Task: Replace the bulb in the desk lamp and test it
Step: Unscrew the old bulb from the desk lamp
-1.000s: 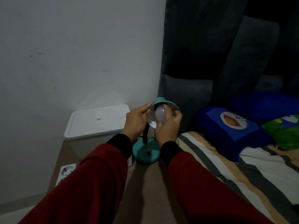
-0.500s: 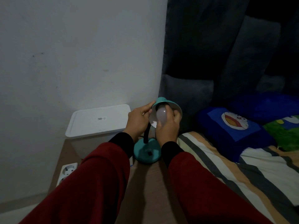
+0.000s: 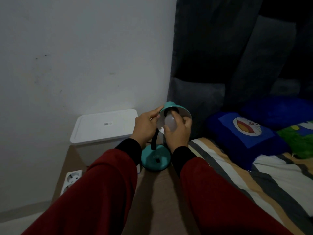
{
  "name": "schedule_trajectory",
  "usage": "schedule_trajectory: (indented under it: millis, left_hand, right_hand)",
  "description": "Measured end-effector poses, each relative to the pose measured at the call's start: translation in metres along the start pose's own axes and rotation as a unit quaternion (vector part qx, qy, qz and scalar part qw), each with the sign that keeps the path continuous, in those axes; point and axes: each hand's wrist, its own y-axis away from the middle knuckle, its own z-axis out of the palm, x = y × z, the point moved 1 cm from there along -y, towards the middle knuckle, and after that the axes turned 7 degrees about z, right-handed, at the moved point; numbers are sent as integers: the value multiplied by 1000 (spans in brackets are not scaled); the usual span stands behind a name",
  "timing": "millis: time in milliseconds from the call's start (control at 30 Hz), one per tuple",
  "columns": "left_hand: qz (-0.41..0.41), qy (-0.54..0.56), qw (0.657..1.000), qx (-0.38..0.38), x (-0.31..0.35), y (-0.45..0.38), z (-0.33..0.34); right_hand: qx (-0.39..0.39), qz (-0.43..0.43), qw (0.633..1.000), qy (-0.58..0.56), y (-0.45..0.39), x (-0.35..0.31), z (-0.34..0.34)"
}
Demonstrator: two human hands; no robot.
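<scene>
A small teal desk lamp stands on a brown surface, with its round base (image 3: 155, 159) just beyond my wrists. Its shade (image 3: 171, 106) is tilted toward me, and the black neck rises from the base behind my hands. My left hand (image 3: 146, 127) grips the shade's left rim. A white bulb (image 3: 170, 123) sits in the mouth of the shade, unlit. My right hand (image 3: 177, 134) is wrapped around the bulb from below. The socket is dark and mostly hidden.
A white lidded box (image 3: 105, 126) stands left of the lamp against the white wall. A white power strip (image 3: 72, 179) lies at the lower left. A bed with a striped sheet (image 3: 245, 175) and a blue cartoon pillow (image 3: 245, 131) is on the right, below dark curtains.
My right hand has turned slightly around the bulb inside the shade. The left hand keeps its grip on the shade rim. The lamp base has not moved.
</scene>
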Motion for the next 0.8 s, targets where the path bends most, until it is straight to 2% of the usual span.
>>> schedule_trajectory:
  millis: [67, 167, 333, 567, 800]
  left_hand:
    - [-1, -3, 1000, -1, 0, 0, 0]
    - [-5, -4, 1000, 2, 0, 1, 0]
    - [-6, 0, 1000, 10, 1, -1, -1]
    - [3, -20, 1000, -2, 1, 0, 0]
    - [-3, -4, 1000, 1, 2, 0, 0]
  right_hand:
    - [6, -15, 1000, 15, 1, 1, 0]
    - [7, 6, 1000, -13, -2, 0, 0]
    - [-13, -39, 997, 58, 1, 2, 0]
    - [3, -15, 1000, -25, -5, 0, -2]
    - [26, -70, 993, 91, -4, 4, 0]
